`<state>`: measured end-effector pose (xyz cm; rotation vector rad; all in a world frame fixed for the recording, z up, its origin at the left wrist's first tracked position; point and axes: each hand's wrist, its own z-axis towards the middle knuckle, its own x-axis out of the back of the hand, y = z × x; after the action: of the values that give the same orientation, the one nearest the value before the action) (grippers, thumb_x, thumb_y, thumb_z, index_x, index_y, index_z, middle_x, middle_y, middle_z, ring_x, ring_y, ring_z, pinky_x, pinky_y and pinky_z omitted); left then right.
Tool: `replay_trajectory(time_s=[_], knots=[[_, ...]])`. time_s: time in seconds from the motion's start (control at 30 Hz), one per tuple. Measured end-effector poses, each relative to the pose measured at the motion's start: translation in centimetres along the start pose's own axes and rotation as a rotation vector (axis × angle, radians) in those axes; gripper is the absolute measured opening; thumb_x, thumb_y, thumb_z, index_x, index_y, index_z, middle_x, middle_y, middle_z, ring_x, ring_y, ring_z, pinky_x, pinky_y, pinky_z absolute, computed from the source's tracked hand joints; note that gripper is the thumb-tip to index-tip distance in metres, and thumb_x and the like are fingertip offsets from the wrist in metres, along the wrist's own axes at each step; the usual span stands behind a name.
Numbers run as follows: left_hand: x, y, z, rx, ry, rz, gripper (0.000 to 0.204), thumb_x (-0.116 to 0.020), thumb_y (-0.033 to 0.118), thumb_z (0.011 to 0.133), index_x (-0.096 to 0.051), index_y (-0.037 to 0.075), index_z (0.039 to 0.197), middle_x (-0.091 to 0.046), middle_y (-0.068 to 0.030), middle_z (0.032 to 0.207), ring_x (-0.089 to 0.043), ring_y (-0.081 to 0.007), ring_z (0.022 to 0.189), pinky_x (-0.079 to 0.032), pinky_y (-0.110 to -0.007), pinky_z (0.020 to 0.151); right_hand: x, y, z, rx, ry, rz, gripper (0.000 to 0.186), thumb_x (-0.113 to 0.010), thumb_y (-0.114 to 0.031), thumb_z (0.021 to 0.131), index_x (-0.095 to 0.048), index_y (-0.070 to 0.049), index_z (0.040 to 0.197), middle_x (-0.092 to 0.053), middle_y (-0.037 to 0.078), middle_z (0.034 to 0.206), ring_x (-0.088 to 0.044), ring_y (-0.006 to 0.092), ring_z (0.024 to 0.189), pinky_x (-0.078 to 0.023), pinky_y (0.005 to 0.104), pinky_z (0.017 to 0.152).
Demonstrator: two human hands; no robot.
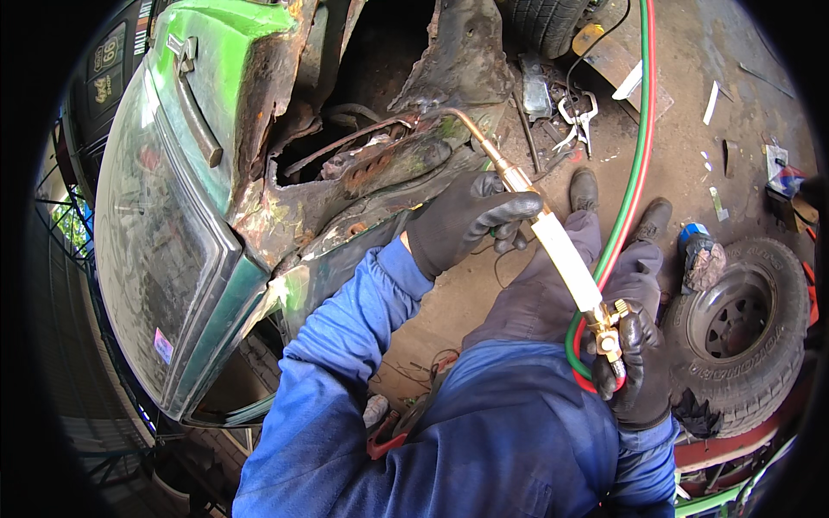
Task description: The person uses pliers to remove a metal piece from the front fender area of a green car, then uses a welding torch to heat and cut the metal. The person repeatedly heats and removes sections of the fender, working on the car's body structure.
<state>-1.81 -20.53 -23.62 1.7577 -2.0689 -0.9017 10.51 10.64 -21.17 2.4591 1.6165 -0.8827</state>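
A gas torch (561,259) with a cream handle, brass valves and a bent copper tip crosses diagonally in front of me. My gloved left hand (458,220) is closed on its upper section, just below the tip. My gloved right hand (635,371) grips the valve end, where green and red hoses (635,173) attach and loop upward. The tip points at a rusted, cut-open car body panel (371,190) with dark jagged openings, beside a dusty windscreen (164,250) and green paint. Whether the tip touches the metal I cannot tell; no flame is visible.
A loose wheel (734,328) lies at my right, near a blue-capped bundle (699,259). Locking pliers (579,125), a metal sheet (611,60), rods and scraps lie on the dirty floor (708,155). Another tyre (553,22) shows at the top; my boots stand beside the car.
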Motion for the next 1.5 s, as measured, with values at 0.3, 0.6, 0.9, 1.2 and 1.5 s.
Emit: replay_trajectory(time_s=[0.3, 0.6, 0.9, 1.2, 1.5], knots=[[-0.19, 0.47, -0.13, -0.018, -0.007, 0.013, 0.035, -0.077, 0.033, 0.105, -0.074, -0.001, 0.098, -0.060, -0.0043, 0.066, -0.062, -0.0125, 0.060, -0.063, -0.036, 0.072, -0.19, -0.25, -0.02, 0.009, -0.009, -0.018, 0.048, -0.054, -0.043, 0.119, -0.060, 0.003, 0.130, -0.070, 0.010, 0.084, -0.054, 0.0088, 0.045, -0.040, 0.0227, 0.039], [-0.25, 0.72, -0.13, -0.003, 0.002, 0.035, 0.033, -0.078, 0.032, 0.104, -0.074, -0.001, 0.099, -0.060, -0.0030, 0.066, -0.063, -0.0131, 0.060, -0.060, -0.034, 0.070, -0.37, -0.31, -0.05, 0.006, 0.019, -0.011, 0.044, -0.054, -0.041, 0.119, -0.059, 0.002, 0.126, -0.070, 0.011, 0.084, -0.055, 0.0097, 0.045, -0.040, 0.0229, 0.038], [-0.33, 0.92, -0.28, 0.009, 0.013, 0.025, 0.033, -0.079, 0.033, 0.104, -0.075, 0.000, 0.097, -0.063, -0.0039, 0.066, -0.066, -0.0134, 0.063, -0.056, -0.032, 0.067, -0.24, -0.30, 0.06, -0.001, 0.001, 0.032, 0.045, -0.055, -0.041, 0.119, -0.060, 0.004, 0.124, -0.070, 0.012, 0.084, -0.056, 0.0107, 0.045, -0.042, 0.0232, 0.037], [-0.30, 0.84, -0.19, -0.022, 0.015, 0.058, 0.038, -0.078, 0.037, 0.105, -0.075, 0.000, 0.094, -0.063, -0.0047, 0.066, -0.068, -0.0138, 0.064, -0.055, -0.032, 0.066, -0.27, -0.21, 0.16, 0.002, 0.000, 0.034, 0.048, -0.055, -0.043, 0.118, -0.061, 0.004, 0.124, -0.070, 0.011, 0.082, -0.054, 0.0099, 0.044, -0.041, 0.0231, 0.038], [0.08, 0.54, -0.01, -0.014, -0.016, 0.057, 0.037, -0.078, 0.036, 0.104, -0.075, 0.001, 0.096, -0.064, -0.0046, 0.067, -0.067, -0.0136, 0.064, -0.054, -0.032, 0.065, -0.26, -0.25, 0.15, 0.002, 0.002, 0.009, 0.049, -0.056, -0.045, 0.118, -0.061, 0.003, 0.123, -0.070, 0.011, 0.083, -0.055, 0.0102, 0.045, -0.042, 0.0236, 0.038]])
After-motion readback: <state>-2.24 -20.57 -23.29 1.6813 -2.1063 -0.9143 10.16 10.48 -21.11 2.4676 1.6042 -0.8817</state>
